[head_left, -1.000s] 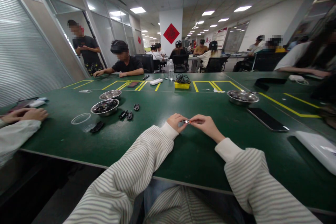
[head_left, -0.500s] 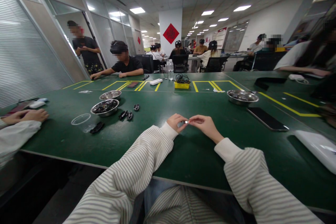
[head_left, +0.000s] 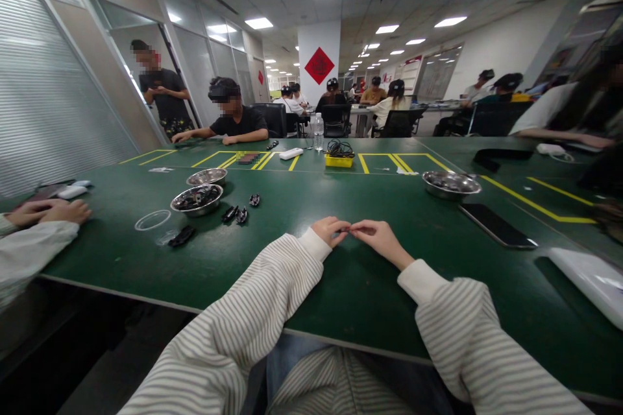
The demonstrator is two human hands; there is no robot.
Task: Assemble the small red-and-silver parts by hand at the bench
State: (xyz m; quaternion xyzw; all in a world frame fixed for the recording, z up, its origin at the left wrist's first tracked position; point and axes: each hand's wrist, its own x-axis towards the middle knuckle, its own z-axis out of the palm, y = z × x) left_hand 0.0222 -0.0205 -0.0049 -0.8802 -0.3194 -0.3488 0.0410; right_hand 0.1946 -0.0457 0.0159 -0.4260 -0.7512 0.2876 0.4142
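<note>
Over the table in front of me, my left hand (head_left: 331,229) and my right hand (head_left: 377,235) meet fingertip to fingertip, both pinched closed. A small metal part (head_left: 344,231) lies between the fingertips, almost wholly covered by them; only a dark sliver shows. Left of my hands, several small black plastic parts (head_left: 242,214) lie loose on the green table (head_left: 292,207). Beyond them stands a steel bowl (head_left: 197,200) heaped with dark parts, with a second steel bowl (head_left: 207,176) just behind it.
A clear plastic lid or cup (head_left: 152,220) and a black piece (head_left: 182,237) lie at left. To the right are another steel bowl (head_left: 451,184), a phone (head_left: 497,225) and a white device (head_left: 586,285). A yellow tray of cables (head_left: 339,154) and a bottle (head_left: 318,131) stand ahead. A co-worker's hands (head_left: 48,213) rest at far left.
The small shiny part, with a bit of orange-red beside it, showed between my fingertips before; now the fingers cover it. My hands have turned slightly and come closer together.
</note>
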